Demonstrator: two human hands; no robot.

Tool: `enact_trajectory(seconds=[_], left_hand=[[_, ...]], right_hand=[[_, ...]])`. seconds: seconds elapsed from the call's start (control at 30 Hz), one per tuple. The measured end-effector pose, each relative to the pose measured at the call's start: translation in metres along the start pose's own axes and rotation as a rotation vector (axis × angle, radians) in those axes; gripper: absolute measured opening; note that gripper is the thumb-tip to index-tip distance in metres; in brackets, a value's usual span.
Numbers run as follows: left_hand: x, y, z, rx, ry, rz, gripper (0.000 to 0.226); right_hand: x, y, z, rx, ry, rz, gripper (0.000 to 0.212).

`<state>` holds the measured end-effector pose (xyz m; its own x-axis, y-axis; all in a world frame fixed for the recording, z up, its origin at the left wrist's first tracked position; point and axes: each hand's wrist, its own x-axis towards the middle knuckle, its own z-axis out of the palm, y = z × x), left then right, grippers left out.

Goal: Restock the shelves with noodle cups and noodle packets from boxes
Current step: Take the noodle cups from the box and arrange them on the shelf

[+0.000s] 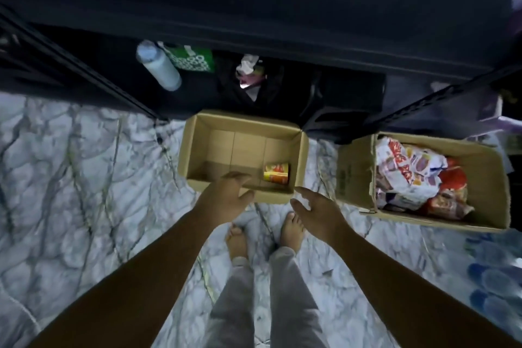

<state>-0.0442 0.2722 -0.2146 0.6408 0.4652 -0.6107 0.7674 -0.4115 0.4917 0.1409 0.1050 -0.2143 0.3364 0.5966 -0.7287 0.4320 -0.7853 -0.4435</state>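
An open cardboard box (197,133) stands on the floor in front of me. One yellow and red noodle cup (276,173) lies on its side in the box's right near corner. My left hand (226,195) hovers over the box's near edge with fingers spread and holds nothing. My right hand (313,210) hangs just outside the box's near right corner, fingers relaxed and empty. A second cardboard box (356,175) to the right holds several white and red noodle packets (409,178). The dark shelf unit (254,8) rises beyond both boxes.
On the bottom shelf lie a white bottle (159,65), a green printed bag (195,61) and a black bag holding crumpled wrappers (250,70). Black metal shelf uprights (70,65) slant at left and right. My bare feet (237,240) stand on marble-pattern floor.
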Motion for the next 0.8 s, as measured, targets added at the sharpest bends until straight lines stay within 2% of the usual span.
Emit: enact_trajectory(seconds=[0.17, 0.3, 0.5, 0.67, 0.8], left_hand=[[0.082, -0.058, 0.054, 0.009, -0.028, -0.040, 0.058], [0.145, -0.106, 0.095, 0.003, -0.089, -0.048, 0.058], [0.231, -0.155, 0.148, 0.026, -0.111, -0.038, 0.056], [0.285, -0.188, 0.174, 0.063, -0.131, -0.029, 0.054], [0.309, -0.202, 0.182, 0.006, -0.145, -0.054, 0.050]], right_hand=[[0.109, 0.029, 0.048, 0.236, 0.030, 0.144, 0.049], [0.197, 0.054, 0.100, 0.413, 0.015, 0.143, 0.048], [0.306, 0.077, 0.163, 0.744, 0.102, 0.372, 0.066], [0.354, 0.096, 0.190, 0.846, 0.184, 0.484, 0.071], [0.374, 0.100, 0.195, 0.810, 0.284, 0.412, 0.073]])
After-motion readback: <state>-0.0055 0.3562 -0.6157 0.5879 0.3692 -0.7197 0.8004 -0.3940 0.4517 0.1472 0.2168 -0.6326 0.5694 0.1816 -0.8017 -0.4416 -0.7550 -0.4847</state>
